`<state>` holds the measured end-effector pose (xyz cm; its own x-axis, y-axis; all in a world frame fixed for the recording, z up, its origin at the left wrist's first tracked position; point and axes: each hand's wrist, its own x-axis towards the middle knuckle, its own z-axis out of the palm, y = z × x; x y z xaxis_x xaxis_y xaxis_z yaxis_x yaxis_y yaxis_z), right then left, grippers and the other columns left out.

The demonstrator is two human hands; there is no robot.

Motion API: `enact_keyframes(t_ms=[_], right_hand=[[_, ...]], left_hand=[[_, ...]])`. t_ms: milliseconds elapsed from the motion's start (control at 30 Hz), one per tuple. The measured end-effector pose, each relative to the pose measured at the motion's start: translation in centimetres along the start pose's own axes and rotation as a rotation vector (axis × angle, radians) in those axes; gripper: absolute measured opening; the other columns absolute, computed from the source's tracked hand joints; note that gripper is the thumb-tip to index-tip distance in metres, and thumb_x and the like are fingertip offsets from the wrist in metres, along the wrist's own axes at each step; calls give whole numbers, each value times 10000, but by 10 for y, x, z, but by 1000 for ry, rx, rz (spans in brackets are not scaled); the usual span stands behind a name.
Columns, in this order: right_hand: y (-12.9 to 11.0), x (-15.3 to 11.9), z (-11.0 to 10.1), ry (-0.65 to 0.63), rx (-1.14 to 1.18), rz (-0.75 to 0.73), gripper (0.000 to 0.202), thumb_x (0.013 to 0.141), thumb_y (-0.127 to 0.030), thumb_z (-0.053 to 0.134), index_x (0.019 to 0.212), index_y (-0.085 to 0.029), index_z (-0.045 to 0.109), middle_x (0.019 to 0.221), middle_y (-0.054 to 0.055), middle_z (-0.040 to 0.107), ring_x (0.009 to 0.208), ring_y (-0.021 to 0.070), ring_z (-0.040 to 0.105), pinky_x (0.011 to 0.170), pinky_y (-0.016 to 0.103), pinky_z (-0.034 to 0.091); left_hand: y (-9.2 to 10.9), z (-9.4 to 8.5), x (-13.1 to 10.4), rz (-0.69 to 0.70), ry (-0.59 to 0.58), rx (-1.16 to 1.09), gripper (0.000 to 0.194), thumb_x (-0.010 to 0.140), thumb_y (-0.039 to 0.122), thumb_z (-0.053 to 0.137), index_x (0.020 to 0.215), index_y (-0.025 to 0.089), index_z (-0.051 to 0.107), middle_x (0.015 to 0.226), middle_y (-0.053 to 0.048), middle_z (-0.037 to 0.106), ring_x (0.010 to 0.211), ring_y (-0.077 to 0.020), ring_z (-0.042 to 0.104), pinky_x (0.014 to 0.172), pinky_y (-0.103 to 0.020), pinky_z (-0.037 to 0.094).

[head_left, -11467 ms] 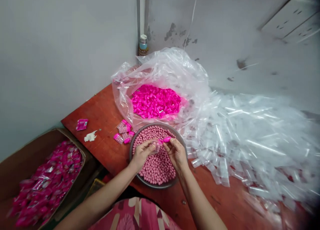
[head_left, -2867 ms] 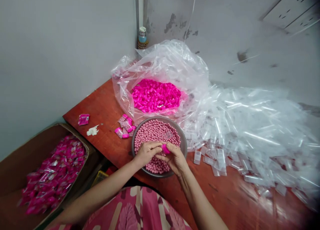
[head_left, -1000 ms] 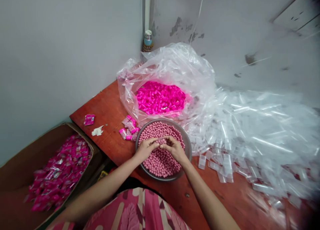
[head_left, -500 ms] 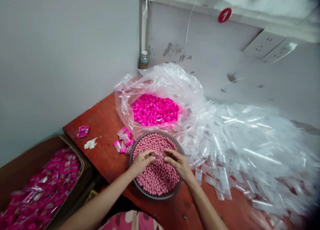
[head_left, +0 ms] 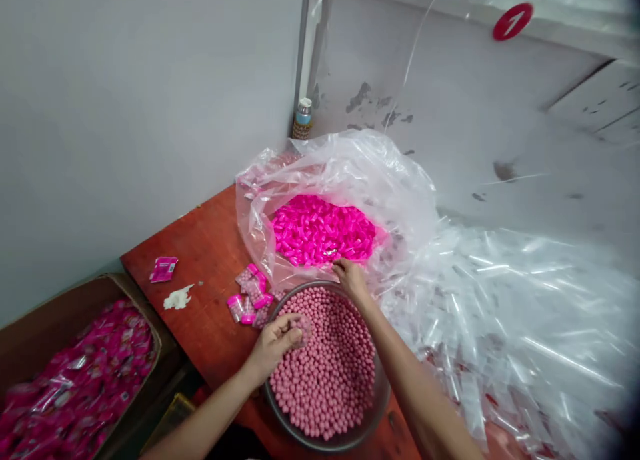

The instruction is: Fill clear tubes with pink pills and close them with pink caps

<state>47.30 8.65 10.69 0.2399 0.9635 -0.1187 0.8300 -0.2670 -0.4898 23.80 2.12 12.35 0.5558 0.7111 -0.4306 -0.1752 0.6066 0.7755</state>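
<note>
My left hand point(head_left: 274, 345) is closed around a small clear container point(head_left: 301, 329) with pink beads inside, above the near-left part of a grey bowl point(head_left: 385, 397). Pink round beads point(head_left: 327, 373) fill the bowl. My right hand point(head_left: 351, 279) is past the bowl's far rim, by the front edge of a clear plastic bag point(head_left: 400, 173). Its fingers are loosely bent and a little apart, with nothing visible between them. Bright pink caps point(head_left: 325, 230) lie heaped in the bag. Several pink-capped containers of beads point(head_left: 253, 293) lie left of the bowl.
Clear empty containers point(head_left: 500, 313) are heaped on the right of the red table point(head_left: 200, 247). A box point(head_left: 115, 280) of pink packets point(head_left: 85, 373) stands at lower left. One pink packet point(head_left: 163, 269) lies near the table's left edge. A bottle point(head_left: 303, 119) stands in the corner.
My right hand has left the clear container and moved forward to the bag of caps. My left hand keeps the container, now farther left over the bowl. The view has shifted.
</note>
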Motion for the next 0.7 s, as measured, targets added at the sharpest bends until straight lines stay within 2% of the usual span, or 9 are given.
enact_keyframes(t_ms=[100, 233, 367, 533, 700], right_hand=[[-3, 30, 19, -50, -124, -5, 237, 810, -210, 411, 919, -155, 615, 867, 85, 658, 789, 172, 591, 684, 243, 396], [-12, 50, 36, -146, -267, -79, 197, 794, -202, 456, 908, -189, 616, 902, 81, 644, 826, 179, 577, 667, 239, 386], [-23, 58, 44, -229, -370, -172, 184, 795, -190, 464, 909, -207, 609, 954, 81, 618, 929, 204, 531, 689, 257, 385], [-29, 61, 51, -281, -474, -208, 274, 839, -107, 345, 1034, -145, 533, 1032, 150, 576, 994, 232, 493, 747, 320, 381], [-33, 63, 53, -374, -522, -253, 262, 840, -110, 351, 1049, -155, 504, 916, 129, 628, 932, 217, 537, 757, 316, 384]], left_hand=[[5, -5, 1, -1, 16, 41, 332, 689, 345, 624, 972, 171, 601, 880, -38, 619, 820, -169, 580, 746, -304, 477], [10, -12, 6, 27, 43, 157, 331, 691, 334, 622, 982, 176, 617, 840, -21, 613, 766, -148, 565, 710, -265, 473], [14, -14, 10, 44, 61, 269, 309, 712, 317, 605, 985, 173, 626, 782, -12, 610, 710, -128, 552, 674, -232, 460], [14, -17, 13, 18, 51, 133, 323, 716, 311, 601, 1010, 178, 606, 867, -32, 637, 805, -162, 580, 744, -279, 466], [11, -17, 13, 18, 76, 59, 334, 700, 317, 616, 1001, 172, 610, 901, -40, 647, 836, -180, 593, 776, -311, 468]])
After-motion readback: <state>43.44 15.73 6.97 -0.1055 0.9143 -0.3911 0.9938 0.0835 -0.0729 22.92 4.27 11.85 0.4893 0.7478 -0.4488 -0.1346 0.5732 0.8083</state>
